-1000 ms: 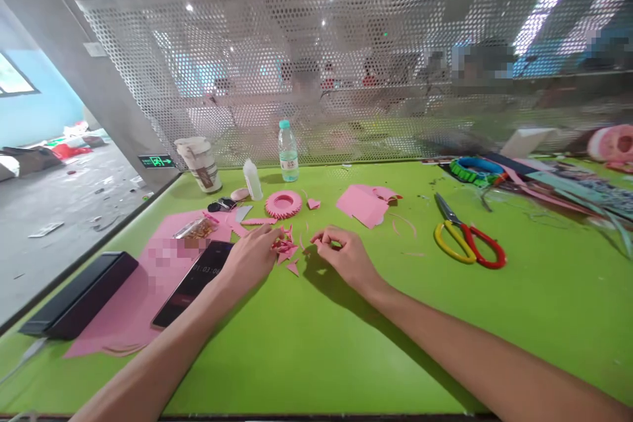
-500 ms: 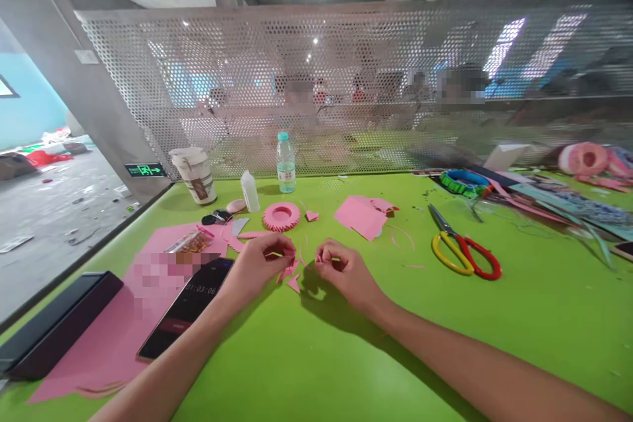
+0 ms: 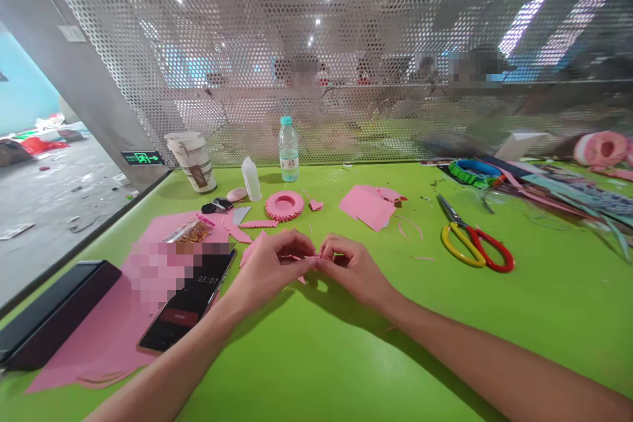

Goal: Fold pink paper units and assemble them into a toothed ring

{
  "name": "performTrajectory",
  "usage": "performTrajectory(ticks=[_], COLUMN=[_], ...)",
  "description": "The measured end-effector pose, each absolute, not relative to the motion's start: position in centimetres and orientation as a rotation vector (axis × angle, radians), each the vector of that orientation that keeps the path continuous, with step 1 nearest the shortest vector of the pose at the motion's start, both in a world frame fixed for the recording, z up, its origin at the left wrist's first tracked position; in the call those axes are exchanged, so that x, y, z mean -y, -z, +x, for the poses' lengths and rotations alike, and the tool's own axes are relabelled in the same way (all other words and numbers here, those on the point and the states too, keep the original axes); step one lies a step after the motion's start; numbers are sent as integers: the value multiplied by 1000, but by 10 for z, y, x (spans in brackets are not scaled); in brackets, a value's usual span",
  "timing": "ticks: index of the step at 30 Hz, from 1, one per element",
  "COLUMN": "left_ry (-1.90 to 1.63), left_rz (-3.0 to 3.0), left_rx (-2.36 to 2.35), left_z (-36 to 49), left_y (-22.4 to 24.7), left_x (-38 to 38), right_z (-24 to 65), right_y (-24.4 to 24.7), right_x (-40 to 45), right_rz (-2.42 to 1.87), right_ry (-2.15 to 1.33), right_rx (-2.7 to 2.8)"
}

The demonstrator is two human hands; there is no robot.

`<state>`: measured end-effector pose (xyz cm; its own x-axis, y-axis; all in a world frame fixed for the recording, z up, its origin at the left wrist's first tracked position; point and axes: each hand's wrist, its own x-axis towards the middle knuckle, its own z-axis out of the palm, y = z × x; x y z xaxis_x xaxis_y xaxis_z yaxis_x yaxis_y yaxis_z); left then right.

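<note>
My left hand [image 3: 279, 264] and my right hand [image 3: 349, 267] meet above the green table, fingertips touching. Both pinch a thin pink paper strip [image 3: 302, 257] between them. Pink paper scraps [image 3: 252, 247] lie beside and partly beneath my left hand. Just beyond the hands sit a round pink ring with a notched edge [image 3: 284, 206] and a small pink heart-shaped scrap [image 3: 316, 205]. Pink paper squares [image 3: 368, 206] rest farther back on the right.
Scissors [image 3: 472, 237] with yellow and red handles lie right. A phone [image 3: 192, 297], black case [image 3: 57, 313] and pink sheet [image 3: 103, 336] are left. A cup [image 3: 192, 161], white bottle [image 3: 251, 179] and water bottle [image 3: 289, 155] stand behind, before a perforated screen [image 3: 247, 86].
My hands have come together from a small gap, and a pink strip now spans their fingertips. The camera view has shifted slightly.
</note>
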<state>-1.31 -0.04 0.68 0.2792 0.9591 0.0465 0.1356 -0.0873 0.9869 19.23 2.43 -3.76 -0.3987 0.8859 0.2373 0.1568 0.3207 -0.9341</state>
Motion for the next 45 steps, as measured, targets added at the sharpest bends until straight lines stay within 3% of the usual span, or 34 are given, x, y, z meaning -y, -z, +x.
performTrajectory(ticks=[9,28,36,45], left_ry=[-1216,-1152,-1169,-1167], left_rz=[1095,839,792,693], left_rx=[-971,-862,-866,-885], left_z=[-12,-7,-7,-8], left_y=[1,0,-1,4], left_x=[-5,1,-1,-3], right_z=[192,194,193,194], right_y=[27,25,27,26], right_x=[-17,-12,-15,-18], right_rz=[-875,-813,-802,-792], right_ry=[-1156,-1149,-1326,-1121], right_rx=[1687,1680,1544,1541])
